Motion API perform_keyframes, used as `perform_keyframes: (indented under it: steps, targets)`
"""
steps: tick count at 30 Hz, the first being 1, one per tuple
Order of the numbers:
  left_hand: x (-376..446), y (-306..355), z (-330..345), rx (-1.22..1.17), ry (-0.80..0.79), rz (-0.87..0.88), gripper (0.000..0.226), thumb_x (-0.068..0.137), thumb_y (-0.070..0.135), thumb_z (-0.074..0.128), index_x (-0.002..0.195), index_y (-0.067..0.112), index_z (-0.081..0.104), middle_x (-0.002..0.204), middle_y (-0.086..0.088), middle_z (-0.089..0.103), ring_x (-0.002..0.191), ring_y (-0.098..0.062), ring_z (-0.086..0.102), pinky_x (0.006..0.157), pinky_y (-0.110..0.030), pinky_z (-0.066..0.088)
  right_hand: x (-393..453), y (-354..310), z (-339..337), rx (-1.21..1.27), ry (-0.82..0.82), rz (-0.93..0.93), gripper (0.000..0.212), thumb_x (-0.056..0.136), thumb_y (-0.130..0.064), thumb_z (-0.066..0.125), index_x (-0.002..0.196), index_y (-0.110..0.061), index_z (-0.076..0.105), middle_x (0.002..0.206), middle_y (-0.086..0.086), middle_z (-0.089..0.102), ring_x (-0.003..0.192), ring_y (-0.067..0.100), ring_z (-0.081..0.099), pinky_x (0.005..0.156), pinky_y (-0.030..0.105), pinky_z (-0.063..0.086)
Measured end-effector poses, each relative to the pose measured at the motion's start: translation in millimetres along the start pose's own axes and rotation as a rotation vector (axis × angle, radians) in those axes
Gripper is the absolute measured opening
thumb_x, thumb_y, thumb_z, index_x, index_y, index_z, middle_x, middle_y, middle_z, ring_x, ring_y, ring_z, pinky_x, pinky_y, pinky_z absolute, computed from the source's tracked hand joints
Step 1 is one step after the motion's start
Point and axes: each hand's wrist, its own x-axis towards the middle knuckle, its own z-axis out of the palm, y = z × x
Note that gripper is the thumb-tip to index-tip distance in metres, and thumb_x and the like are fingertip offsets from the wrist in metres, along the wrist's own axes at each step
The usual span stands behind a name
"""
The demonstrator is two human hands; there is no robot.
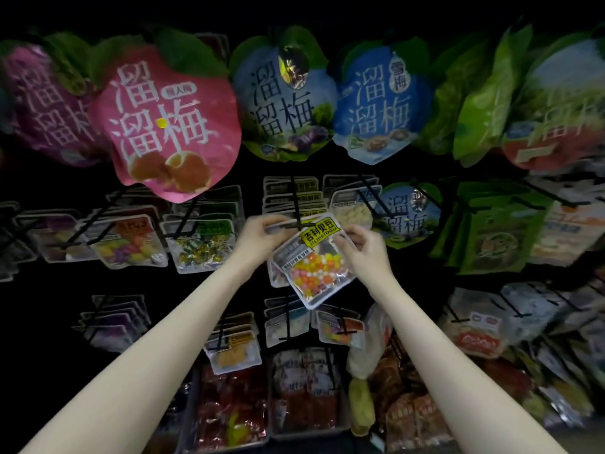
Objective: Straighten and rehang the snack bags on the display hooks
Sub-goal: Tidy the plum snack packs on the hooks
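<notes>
We note the left hand [258,237] and right hand [363,247] each pinching a top corner of the candy bag [314,267], tilted, at the black hook [296,204].

Left hand [262,235], right hand [363,247]: pinching.

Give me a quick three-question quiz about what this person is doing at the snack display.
1. True or false: both hands hold the same bag.
2. What fills the candy bag? A) round coloured sweets B) crisps C) nuts
3. Is the bag straight or tilted?

Key:
1. True: the left hand and right hand pinch its top corners at the hook.
2. A.
3. Tilted.
</notes>
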Motion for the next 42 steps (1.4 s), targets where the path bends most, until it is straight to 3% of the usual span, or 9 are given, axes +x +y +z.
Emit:
perform_keyframes:
  steps: [9, 14, 20, 23, 27, 31, 34, 38, 42]
  targets:
    - [10.2, -6.7, 4.8, 0.161, 0.039, 0.114, 0.015, 0.08, 0.006, 0.068, 0.082, 0.018, 0.06, 0.086, 0.007, 0.061, 0.091, -0.014, 0.058, 0.08, -0.029, 0.045, 12.2, 13.0, 4.3, 0.01, -0.007, 0.025, 0.005, 0.086, -0.005, 0.063, 0.088, -0.008, 0.067, 0.084, 0.001, 0.067, 0.083, 0.016, 0.063, 0.077, 0.03, 0.048]
    - [13.5, -11.9, 1.2, -0.011, -0.01, -0.027, 0.015, 0.083, 0.005, 0.065, 0.086, 0.019, 0.062, 0.084, 0.01, 0.061, 0.069, 0.008, 0.058, 0.058, -0.004, 0.043, 15.9, 13.0, 2.8, 0.018, -0.037, 0.035, 0.006, 0.086, -0.007, 0.063, 0.091, -0.008, 0.067, 0.085, 0.0, 0.067, 0.084, 0.014, 0.063, 0.077, 0.029, 0.047]
    - [32.5, -11.6, 8.3, 0.012, 0.071, -0.093, 0.007, 0.088, 0.01, 0.061, 0.091, 0.016, 0.061, 0.085, 0.005, 0.06, 0.075, -0.005, 0.056, 0.061, -0.015, 0.046, 13.5, 14.9, -10.8, -0.041, 0.062, -0.008, 0.008, 0.088, -0.009, 0.061, 0.093, -0.011, 0.066, 0.088, -0.002, 0.065, 0.088, 0.014, 0.06, 0.079, 0.028, 0.045]
    - [38.3, -15.9, 13.5, -0.002, 0.106, -0.103, 0.005, 0.087, 0.015, 0.063, 0.088, 0.02, 0.06, 0.09, 0.0, 0.062, 0.085, -0.016, 0.06, 0.076, -0.029, 0.05, 12.0, 13.6, -20.7, -0.013, -0.075, -0.022, 0.008, 0.087, -0.007, 0.062, 0.088, -0.015, 0.065, 0.086, -0.002, 0.066, 0.087, 0.018, 0.062, 0.076, 0.029, 0.047]
    - [37.2, -20.8, 14.1, 0.017, 0.116, -0.053, 0.004, 0.089, 0.015, 0.061, 0.091, 0.018, 0.059, 0.091, -0.002, 0.061, 0.081, -0.011, 0.059, 0.06, -0.01, 0.043, 9.3, 8.1, -11.5, 0.14, -0.125, 0.006, 0.01, 0.087, -0.005, 0.062, 0.089, -0.014, 0.064, 0.086, 0.0, 0.066, 0.083, 0.013, 0.061, 0.075, 0.021, 0.045]
    - [27.3, -19.3, 2.8, 0.006, 0.185, 0.046, 0.01, 0.092, 0.014, 0.053, 0.092, 0.019, 0.062, 0.093, 0.004, 0.064, 0.091, -0.011, 0.059, 0.07, -0.017, 0.041, 10.2, 2.8, 6.2, 0.229, -0.034, 0.056, 0.008, 0.089, -0.009, 0.06, 0.096, -0.011, 0.063, 0.096, 0.008, 0.067, 0.086, 0.013, 0.062, 0.067, 0.014, 0.046]
    - [18.8, -9.1, -5.6, 0.102, 0.102, 0.117, 0.006, 0.09, 0.018, 0.058, 0.09, 0.021, 0.064, 0.084, 0.016, 0.06, 0.08, 0.003, 0.054, 0.067, -0.006, 0.037, 13.3, 6.1, 16.0, 0.282, 0.045, 0.117, 0.008, 0.09, -0.014, 0.061, 0.098, -0.016, 0.063, 0.105, 0.009, 0.068, 0.101, 0.018, 0.063, 0.077, 0.021, 0.05]
    - [20.6, -1.0, -2.8, 0.294, -0.014, 0.108, 0.012, 0.081, 0.01, 0.069, 0.087, 0.018, 0.065, 0.077, 0.004, 0.06, 0.066, -0.005, 0.05, 0.056, -0.01, 0.033, 14.4, 11.3, 24.4, 0.301, 0.054, 0.145, 0.009, 0.09, -0.016, 0.061, 0.099, -0.019, 0.062, 0.105, 0.008, 0.068, 0.103, 0.02, 0.063, 0.082, 0.027, 0.052]
    - [17.9, 1.6, -0.6, 0.172, -0.04, 0.061, 0.011, 0.083, 0.005, 0.065, 0.087, 0.015, 0.062, 0.072, 0.009, 0.057, 0.065, 0.0, 0.049, 0.053, -0.002, 0.036, 12.5, 13.2, 25.1, 0.276, 0.066, 0.134, 0.014, 0.09, -0.016, 0.06, 0.103, -0.013, 0.064, 0.104, 0.009, 0.069, 0.103, 0.021, 0.063, 0.081, 0.027, 0.051]
